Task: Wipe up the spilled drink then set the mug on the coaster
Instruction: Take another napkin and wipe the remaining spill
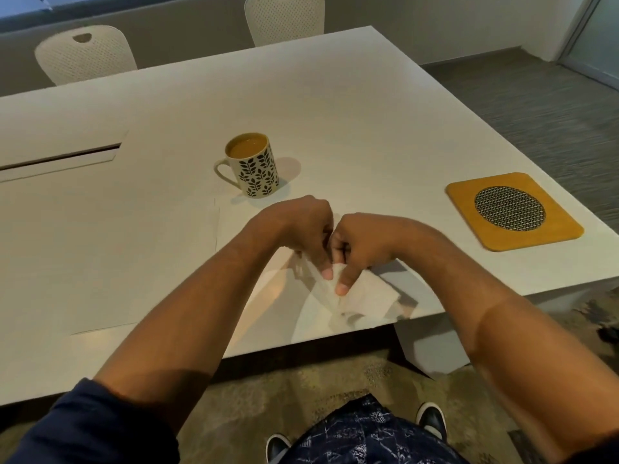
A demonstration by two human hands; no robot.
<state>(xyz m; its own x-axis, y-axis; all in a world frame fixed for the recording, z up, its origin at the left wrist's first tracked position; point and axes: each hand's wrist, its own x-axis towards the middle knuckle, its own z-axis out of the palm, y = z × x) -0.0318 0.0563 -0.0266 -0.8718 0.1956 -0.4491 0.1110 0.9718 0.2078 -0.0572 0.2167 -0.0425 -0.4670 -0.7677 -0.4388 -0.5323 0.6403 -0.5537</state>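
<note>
A cream mug (256, 169) with a black leaf pattern stands upright on the white table (335, 105), full of a light brown drink, its handle to the left. A yellow square coaster (462, 195) with a round mesh centre lies at the right, near the table's edge. Close to the front edge, my left hand (301, 229) and my right hand (358, 242) meet above the table. Both pinch a crumpled white paper towel (361, 296) that hangs down between them. I cannot make out any spill; the hands and towel cover that patch of table.
Two white perforated chairs (83, 51) stand at the far side of the table. A long cable slot (60, 159) is cut into the table at the left. Grey carpet lies beyond the right edge. My shoes and patterned shorts show below the front edge.
</note>
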